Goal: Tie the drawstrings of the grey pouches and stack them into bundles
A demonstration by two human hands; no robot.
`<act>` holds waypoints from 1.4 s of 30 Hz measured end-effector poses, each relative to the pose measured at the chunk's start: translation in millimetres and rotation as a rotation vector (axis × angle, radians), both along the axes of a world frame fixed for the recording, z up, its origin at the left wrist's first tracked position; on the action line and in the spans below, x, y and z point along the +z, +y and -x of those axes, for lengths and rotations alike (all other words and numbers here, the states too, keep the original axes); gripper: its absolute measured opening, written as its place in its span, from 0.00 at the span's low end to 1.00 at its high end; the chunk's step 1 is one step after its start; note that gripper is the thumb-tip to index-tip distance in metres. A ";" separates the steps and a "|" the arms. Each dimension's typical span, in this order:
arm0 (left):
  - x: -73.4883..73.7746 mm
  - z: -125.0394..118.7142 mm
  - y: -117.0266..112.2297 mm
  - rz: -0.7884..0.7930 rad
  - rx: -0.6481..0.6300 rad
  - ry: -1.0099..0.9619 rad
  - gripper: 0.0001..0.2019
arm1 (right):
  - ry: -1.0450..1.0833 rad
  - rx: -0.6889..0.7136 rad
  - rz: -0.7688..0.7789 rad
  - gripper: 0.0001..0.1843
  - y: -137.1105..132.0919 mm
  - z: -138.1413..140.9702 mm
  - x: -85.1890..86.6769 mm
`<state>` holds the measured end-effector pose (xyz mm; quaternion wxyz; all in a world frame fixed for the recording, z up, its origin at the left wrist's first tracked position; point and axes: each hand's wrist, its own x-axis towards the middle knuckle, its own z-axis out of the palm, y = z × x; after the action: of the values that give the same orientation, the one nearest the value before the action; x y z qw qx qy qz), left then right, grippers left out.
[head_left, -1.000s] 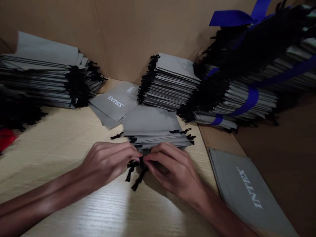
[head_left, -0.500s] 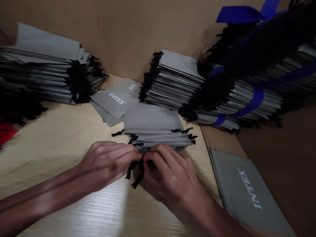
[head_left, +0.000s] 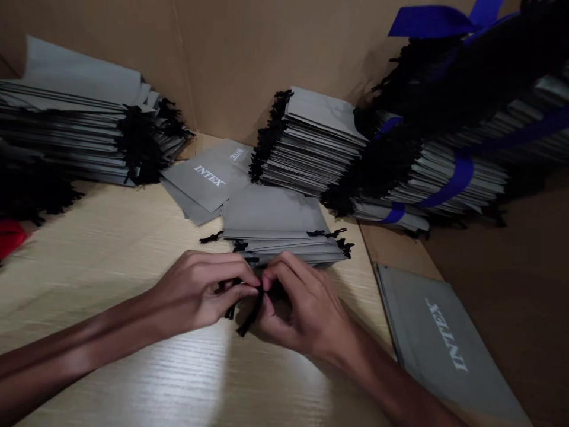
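Close together at the near edge of a small pile of grey pouches, my two hands pinch black drawstring cord. My left hand has thumb and forefinger closed on the cord. My right hand grips it the same way, its fingertips almost touching the left ones. Knotted cord ends dangle below the fingers. More black cord ends stick out from both sides of the pile. The exact loop or knot between my fingertips is hidden.
Behind the pile lie loose grey INTEX pouches. Tall pouch stacks stand at the left and centre back. Blue-banded bundles fill the right. A larger INTEX piece lies at the lower right. Cardboard walls enclose the back.
My left thumb has come into view and now pinches against the forefinger. Both hands have shifted slightly, with the fingertips meeting at the cord. The stacks remain as they were.
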<state>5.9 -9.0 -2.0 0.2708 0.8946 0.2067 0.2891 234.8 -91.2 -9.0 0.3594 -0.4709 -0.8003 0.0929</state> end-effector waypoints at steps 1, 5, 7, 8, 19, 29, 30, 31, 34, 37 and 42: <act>0.3 -1.0 0.8 0.090 0.003 -0.009 0.05 | 0.039 0.024 0.020 0.09 0.7 -1.5 -0.1; -0.5 -2.4 2.3 0.417 0.025 -0.008 0.05 | 0.151 0.094 0.064 0.09 1.9 -4.5 -2.1; -3.0 -1.5 2.6 0.539 0.049 0.000 0.06 | 0.202 0.123 0.081 0.10 1.8 -4.6 -3.9; -4.4 -1.0 2.7 0.587 0.059 0.005 0.07 | 0.226 0.136 0.091 0.11 1.7 -4.6 -4.6; 2.2 0.7 2.5 0.580 0.028 0.040 0.06 | 0.267 0.135 0.142 0.10 2.5 -7.0 5.8; 10.3 -3.7 0.0 0.623 0.049 0.070 0.02 | 0.267 0.192 0.099 0.10 4.3 -5.7 -1.0; 9.9 -3.4 0.0 0.627 0.048 0.074 0.03 | 0.263 0.197 0.088 0.09 4.6 -5.7 -1.0; 9.2 -3.0 0.0 0.628 0.047 0.076 0.03 | 0.258 0.200 0.081 0.09 4.8 -5.9 -0.7; 6.5 -1.7 0.7 0.625 0.059 0.090 0.04 | 0.230 0.200 0.082 0.08 4.6 -8.1 1.9; 4.6 -0.8 1.4 0.593 0.098 0.110 0.05 | 0.166 0.181 0.078 0.09 3.6 -13.1 6.4; 4.4 -1.5 0.2 0.497 0.141 0.099 0.04 | 0.056 0.151 0.038 0.10 1.5 -20.2 13.3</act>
<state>7.3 -8.8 2.4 0.4511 0.7971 0.3462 0.2033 255.1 -89.7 4.4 0.3647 -0.4132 -0.8212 0.1480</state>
